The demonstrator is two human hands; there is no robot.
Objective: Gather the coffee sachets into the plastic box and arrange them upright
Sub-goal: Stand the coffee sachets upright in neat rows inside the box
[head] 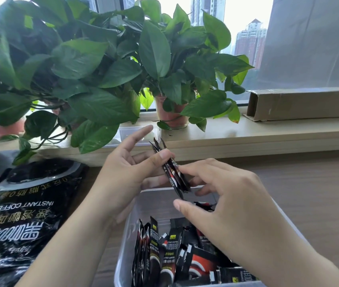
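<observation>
My left hand (127, 168) pinches a small bundle of black coffee sachets (171, 172) between thumb and fingers, above the far end of the clear plastic box (143, 204). My right hand (222, 195) hovers over the box with fingers spread, its fingertips touching the lower end of the bundle. Inside the box, several sachets (160, 249) stand upright at the near left and others lie jumbled to the right. Part of the box's contents is hidden under my right hand.
A large black instant coffee bag (19, 214) lies on the wooden table at the left. Potted plants (106, 65) and a clear lid (131, 133) sit on the window ledge behind. A long cardboard box (305, 104) rests on the ledge at the right.
</observation>
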